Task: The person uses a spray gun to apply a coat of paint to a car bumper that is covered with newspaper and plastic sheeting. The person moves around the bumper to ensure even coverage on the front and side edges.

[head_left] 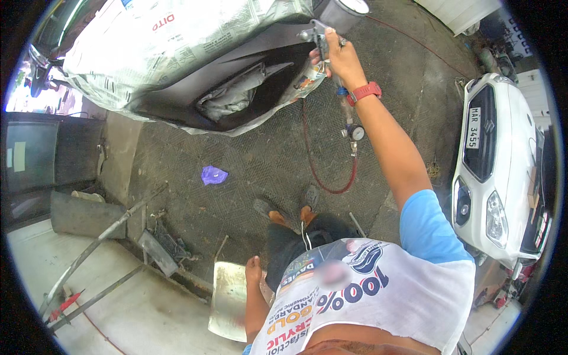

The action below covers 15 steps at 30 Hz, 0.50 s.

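My right hand [343, 62] is stretched far forward, closed around the handle of a metal spray gun [320, 36]. A grey paint cup with a pale round top [344, 13] sits on the gun. Below the grip hang a pressure gauge [356, 132] and a dark red air hose [338, 191]. To the gun's left stands a car part masked with newspaper [130, 65], its dark opening holding a crumpled grey sheet [234, 97]. My left hand [253, 270] hangs by my side near a pale flat panel [228, 299], fingers loose, with nothing visible in it.
A white car [503, 171] stands at the right. On the dark textured floor [236, 148] lies a crumpled purple piece [213, 174]. Long metal bars [106, 236] and a grey panel [86, 216] are at the left. The hose trails across the floor.
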Available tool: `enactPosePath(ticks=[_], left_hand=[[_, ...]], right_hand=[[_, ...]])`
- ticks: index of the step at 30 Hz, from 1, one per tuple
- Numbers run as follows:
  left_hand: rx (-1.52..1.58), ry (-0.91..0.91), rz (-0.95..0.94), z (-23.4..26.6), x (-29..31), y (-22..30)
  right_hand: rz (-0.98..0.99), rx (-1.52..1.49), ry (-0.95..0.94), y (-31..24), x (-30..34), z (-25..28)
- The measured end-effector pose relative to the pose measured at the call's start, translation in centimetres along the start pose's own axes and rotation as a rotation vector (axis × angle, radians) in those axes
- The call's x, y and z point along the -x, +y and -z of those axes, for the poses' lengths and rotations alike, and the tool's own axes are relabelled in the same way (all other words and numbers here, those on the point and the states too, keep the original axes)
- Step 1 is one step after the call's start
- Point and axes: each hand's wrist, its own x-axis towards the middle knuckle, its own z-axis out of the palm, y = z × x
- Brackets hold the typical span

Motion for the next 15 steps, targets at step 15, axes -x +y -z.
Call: enactPosePath(ticks=[15], left_hand=[[0.141, -0.082, 0.046, 10.6, -13.4, -4.9]], right_hand=[[0.029, 0.213, 0.377, -1.7, 2.5, -3.8]])
